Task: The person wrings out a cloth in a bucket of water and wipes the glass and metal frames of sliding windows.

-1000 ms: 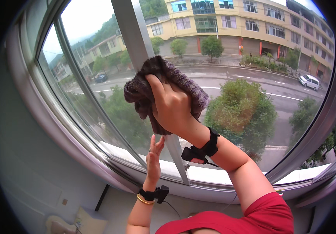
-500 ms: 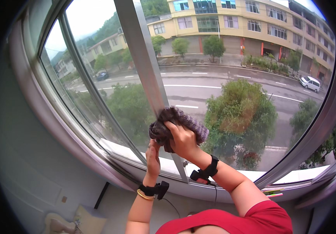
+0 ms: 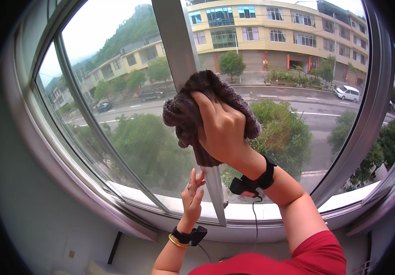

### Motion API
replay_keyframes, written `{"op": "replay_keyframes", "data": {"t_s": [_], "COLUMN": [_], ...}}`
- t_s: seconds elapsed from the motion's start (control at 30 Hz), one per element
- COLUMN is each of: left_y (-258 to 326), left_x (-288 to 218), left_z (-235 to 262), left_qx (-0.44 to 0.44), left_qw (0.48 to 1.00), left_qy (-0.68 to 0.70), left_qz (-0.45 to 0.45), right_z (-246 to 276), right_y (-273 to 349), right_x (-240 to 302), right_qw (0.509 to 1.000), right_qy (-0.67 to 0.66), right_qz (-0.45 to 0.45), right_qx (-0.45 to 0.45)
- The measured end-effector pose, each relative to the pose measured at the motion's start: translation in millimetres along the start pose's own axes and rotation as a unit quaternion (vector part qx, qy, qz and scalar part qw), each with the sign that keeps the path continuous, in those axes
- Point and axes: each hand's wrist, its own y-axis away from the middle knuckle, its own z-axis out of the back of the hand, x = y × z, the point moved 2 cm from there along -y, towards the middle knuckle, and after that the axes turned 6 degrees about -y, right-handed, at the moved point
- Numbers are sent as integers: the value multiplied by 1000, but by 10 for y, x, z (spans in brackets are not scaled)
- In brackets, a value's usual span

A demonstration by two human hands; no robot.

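Since half a second ago the right hand (image 3: 222,130), fingers clutched around the dark brown cloth (image 3: 190,114), has swept back up the grey window post (image 3: 179,50) to frame centre, mid-wipe, while the left hand (image 3: 192,195) rests open-fingered below.

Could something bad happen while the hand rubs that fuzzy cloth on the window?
Maybe. The right hand only presses the brown cloth against the window post, so it could slip and drop. The left hand rests by the post's lower part, where the cloth may bump it. The cable dangling from the right wrist strap could snag.
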Motion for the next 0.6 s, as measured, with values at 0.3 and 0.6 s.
{"op": "replay_keyframes", "data": {"t_s": [0.3,0.6], "left_y": [-47,23], "left_x": [-64,68], "left_z": [-151,-142], "left_qx": [38,22], "left_qw": [997,996], "left_qy": [64,85], "left_qz": [28,-9], "right_z": [146,111], "right_y": [-142,424], "right_x": [-75,24], "right_qw": [999,997], "right_qy": [38,39], "right_qz": [-10,-49], "right_qx": [-30,48]}}
